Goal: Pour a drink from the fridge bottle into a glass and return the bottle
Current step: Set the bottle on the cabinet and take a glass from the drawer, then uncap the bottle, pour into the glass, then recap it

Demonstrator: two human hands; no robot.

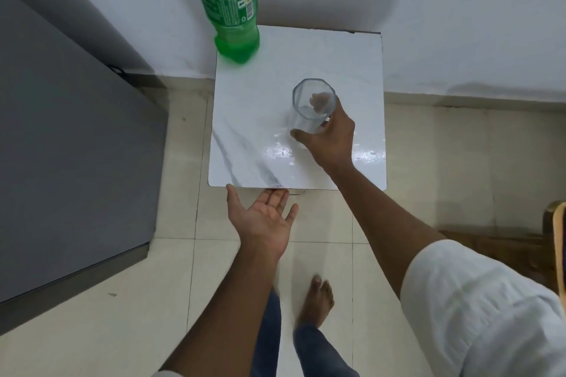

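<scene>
One head-worn view looks steeply down – close over the small table (245,138).

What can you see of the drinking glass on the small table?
The glass is clear, with a many-sided rim, and looks empty. It stands upright on the white marble-look table, right of centre. The right hand grips its side, thumb in front, fingers seen through the wall. The green bottle stands apart from it.
</scene>
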